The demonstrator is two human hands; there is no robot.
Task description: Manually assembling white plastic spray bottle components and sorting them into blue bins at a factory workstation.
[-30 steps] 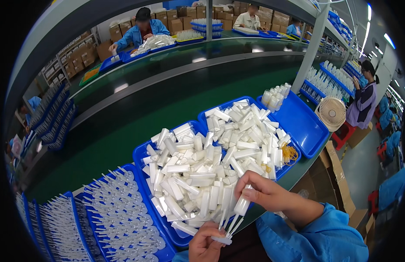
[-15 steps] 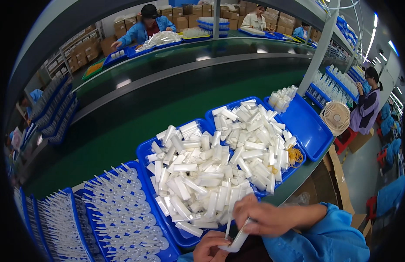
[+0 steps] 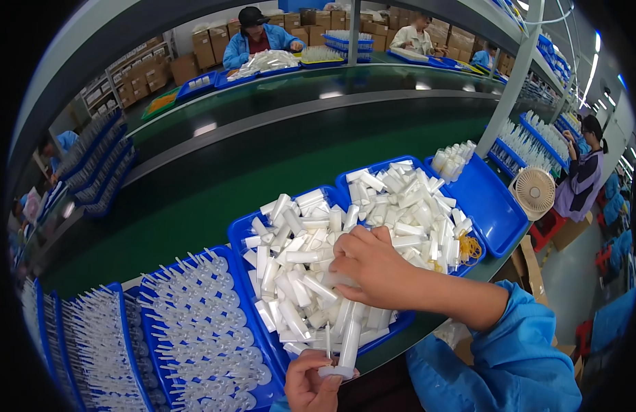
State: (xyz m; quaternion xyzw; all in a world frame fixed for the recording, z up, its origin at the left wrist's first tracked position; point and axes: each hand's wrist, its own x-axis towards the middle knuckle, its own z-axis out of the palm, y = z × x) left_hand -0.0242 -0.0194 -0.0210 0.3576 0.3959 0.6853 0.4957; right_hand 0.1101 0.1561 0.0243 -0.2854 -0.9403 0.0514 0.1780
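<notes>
Head-worn fisheye looks forward and down; white pieces (image 3: 290,319) near; green surface (image 3: 194,220) beyond.

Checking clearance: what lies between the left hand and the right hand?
In the head view: a white tube and a thin stick extending from the left hand, and heaped white pieces beyond.

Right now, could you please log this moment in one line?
left hand: holding white pronged base | right hand: over white sleeve pile | yellow bands: at pile's right end
</notes>
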